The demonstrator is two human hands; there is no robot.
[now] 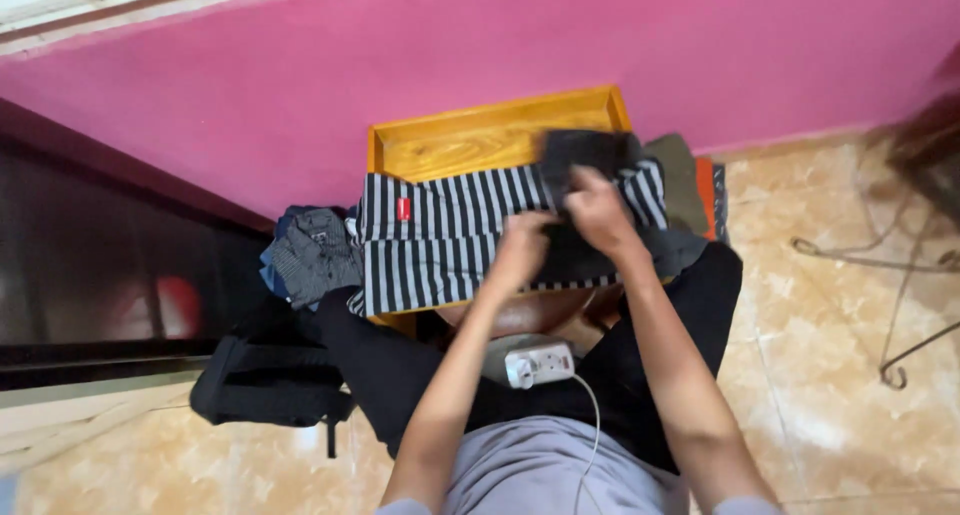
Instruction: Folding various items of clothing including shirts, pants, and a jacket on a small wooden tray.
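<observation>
A shallow wooden tray, orange-brown with a raised rim, sits against the pink wall; its far half is bare wood, its near half covered by a striped garment. That soft cloth, black with thin white stripes and a small red tag, lies flat with its long axis running left to right. On its right end rests a dark grey garment, bunched and limp. The left hand and right hand both pinch folds of this dark cloth, fingers curled closed. A crumpled clothes pile lies left of the tray.
</observation>
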